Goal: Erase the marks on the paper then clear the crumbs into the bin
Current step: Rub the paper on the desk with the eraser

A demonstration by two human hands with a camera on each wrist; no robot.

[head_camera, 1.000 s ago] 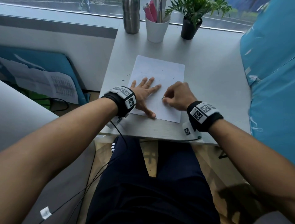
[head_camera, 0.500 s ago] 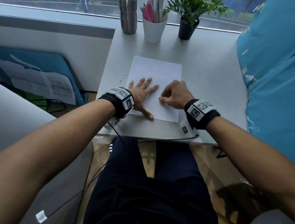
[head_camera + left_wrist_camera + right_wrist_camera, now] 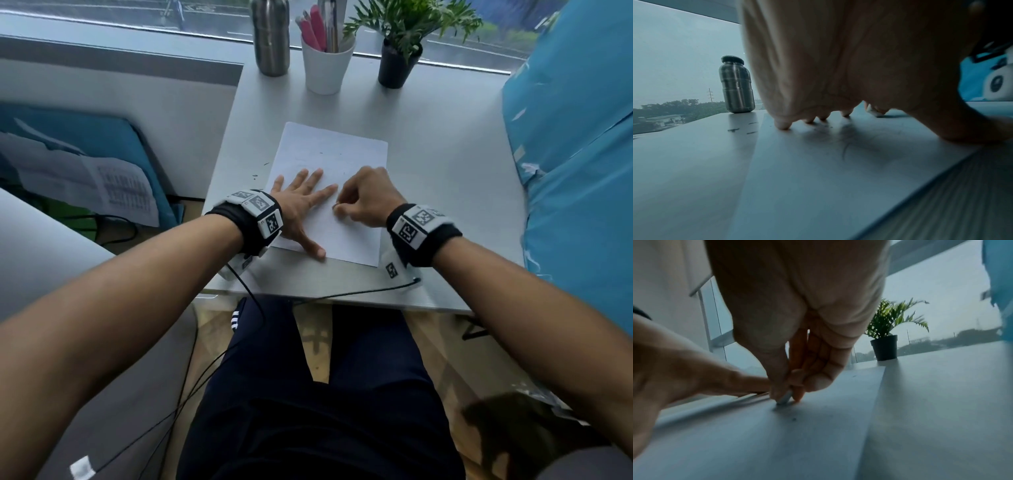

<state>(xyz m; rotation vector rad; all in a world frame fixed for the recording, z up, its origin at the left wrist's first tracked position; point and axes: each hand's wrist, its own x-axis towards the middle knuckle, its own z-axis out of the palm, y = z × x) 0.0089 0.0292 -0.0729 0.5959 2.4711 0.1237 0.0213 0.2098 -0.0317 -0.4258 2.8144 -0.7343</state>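
Observation:
A white sheet of paper point(image 3: 342, 150) lies on the grey desk point(image 3: 445, 164). My left hand point(image 3: 301, 198) lies flat on the sheet's left part with fingers spread, pressing it down. My right hand point(image 3: 363, 202) is curled beside it and pinches a small pale eraser point(image 3: 784, 399) between thumb and fingertips, its tip touching the paper point(image 3: 818, 426). Faint pencil strokes point(image 3: 844, 149) show under my left palm. Dark eraser crumbs point(image 3: 265, 164) lie on the desk just left of the sheet, and a few specks point(image 3: 793, 419) sit near the eraser. No bin is in view.
Along the window edge stand a steel bottle point(image 3: 270, 37), a white cup of pens point(image 3: 327, 65) and a small potted plant point(image 3: 399, 65). A blue covered object point(image 3: 575, 154) borders the desk on the right. Cables hang off the desk's front edge.
My right hand with the eraser has slid a little left toward my left index finger. The left hand stays flat on the paper.

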